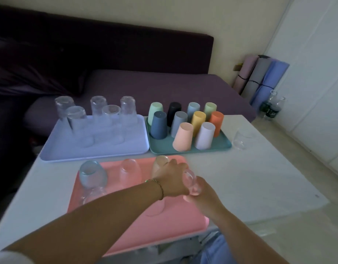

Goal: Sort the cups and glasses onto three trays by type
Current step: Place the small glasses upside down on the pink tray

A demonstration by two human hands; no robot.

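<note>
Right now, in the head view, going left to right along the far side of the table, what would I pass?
lavender tray of clear glasses → teal tray of coloured cups → lone clear glass on the table → water bottles beyond it

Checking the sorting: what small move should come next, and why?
Probably set the clear glass in the right hand down on the pink tray: it is held at that tray's edge, where similar rounded glasses already stand upside down.

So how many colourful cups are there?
10, all on the teal tray: back row mint, black, blue, green; middle navy, grey, yellow, orange; front peach, lilac. Some may hide behind.
</note>
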